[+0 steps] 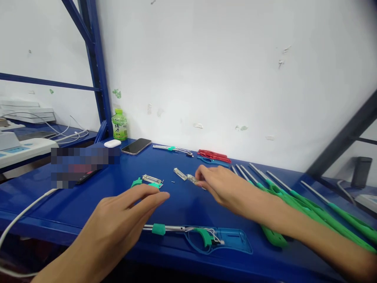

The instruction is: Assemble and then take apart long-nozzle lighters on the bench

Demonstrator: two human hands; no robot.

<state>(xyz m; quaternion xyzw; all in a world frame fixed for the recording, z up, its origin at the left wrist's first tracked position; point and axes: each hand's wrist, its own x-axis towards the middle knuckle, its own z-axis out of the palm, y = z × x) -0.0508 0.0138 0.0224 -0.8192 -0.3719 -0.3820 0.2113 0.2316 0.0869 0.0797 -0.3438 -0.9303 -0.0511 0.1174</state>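
The table (182,204) is plain blue; the post (101,70) is also blue. The wall (212,78) is white. The tanks (180,174) are clear. The front shell (242,238) is translucent blue; its trigger (206,238) is teal green. The rear shells (214,155) are red. The handles (350,221) are green, their rods (279,181) silver. The bottle (119,127) is green with a yellow-green cap (119,111) and dark lettering.

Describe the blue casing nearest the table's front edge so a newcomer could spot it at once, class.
On the blue table, look along the front edge, to the right of the left hand. The translucent blue casing lies there, with white wires and a green piece over it; the other blue piece lies farther back, beside red casings.
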